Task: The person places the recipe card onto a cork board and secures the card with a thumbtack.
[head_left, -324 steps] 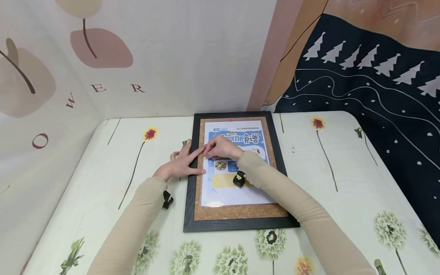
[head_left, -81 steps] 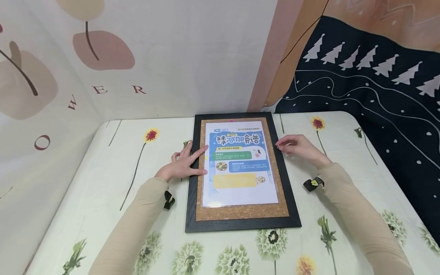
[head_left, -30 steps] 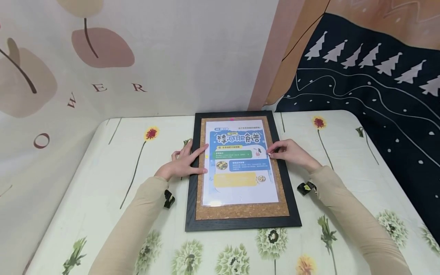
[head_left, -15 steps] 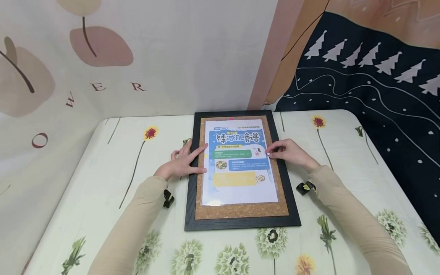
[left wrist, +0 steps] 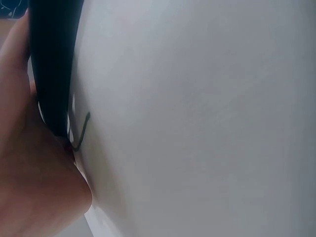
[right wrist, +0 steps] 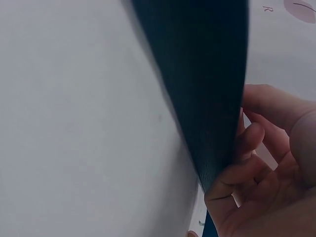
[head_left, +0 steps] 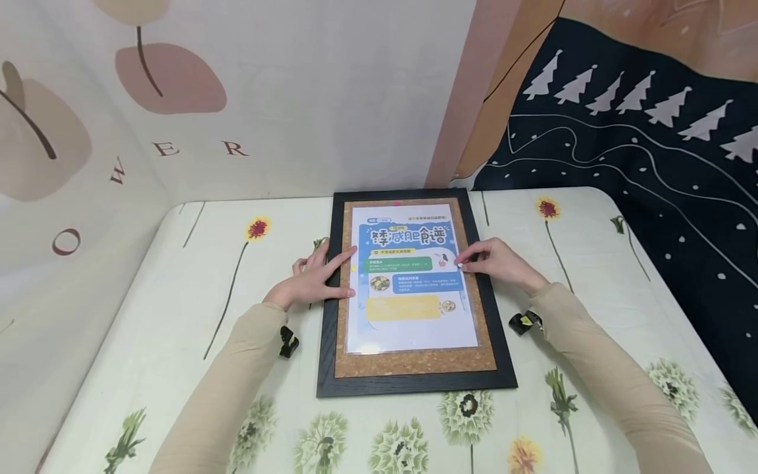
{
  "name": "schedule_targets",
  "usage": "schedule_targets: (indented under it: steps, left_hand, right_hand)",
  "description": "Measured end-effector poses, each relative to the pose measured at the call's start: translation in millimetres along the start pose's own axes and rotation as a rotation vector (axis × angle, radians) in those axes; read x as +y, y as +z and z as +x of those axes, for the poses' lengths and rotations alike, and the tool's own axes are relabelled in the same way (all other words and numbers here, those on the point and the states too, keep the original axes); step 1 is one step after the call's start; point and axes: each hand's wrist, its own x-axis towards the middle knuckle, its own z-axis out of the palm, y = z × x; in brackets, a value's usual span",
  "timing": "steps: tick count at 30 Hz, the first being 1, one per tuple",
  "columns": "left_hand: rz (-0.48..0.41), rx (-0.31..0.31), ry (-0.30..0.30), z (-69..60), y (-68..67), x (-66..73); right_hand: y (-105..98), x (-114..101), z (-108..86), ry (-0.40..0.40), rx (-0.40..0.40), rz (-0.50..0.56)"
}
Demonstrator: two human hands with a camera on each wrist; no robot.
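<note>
The right hand (head_left: 496, 261) pinches a tiny white thing (head_left: 460, 265), too small to name. The poster (head_left: 411, 280) has small words (head_left: 387, 268) too blurry to read. The bottom edge cuts off both sleeves (head_left: 216, 388).

Poster (head_left: 411, 278) on corkboard (head_left: 414, 361) on table (head_left: 172, 309)

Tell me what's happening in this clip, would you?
A person is working at a black-framed corkboard lying on a flower-print tablecloth. A Chinese-language recipe poster lies on the cork. The left hand rests with spread fingers across the frame's left side. The right hand pinches what looks like a small white pin at the poster's right edge; whether it has gone in can't be seen. Pink and yellow spots, probably pins, show at the top and left edges.
</note>
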Motion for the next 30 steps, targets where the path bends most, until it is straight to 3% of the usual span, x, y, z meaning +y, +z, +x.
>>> schedule_targets:
  steps: [21, 30]
  left_hand:
    - [0.0, -0.003, -0.003, 0.0, -0.8, 1.1]
    - [-0.001, -0.001, -0.002, 0.3, -0.5, 0.9]
  right_hand:
    - [-2.4, -8.1, 5.8, 0.112, -0.027, 0.009]
    - [-2.5, -9.0, 7.2, 0.098, -0.039, -0.018]
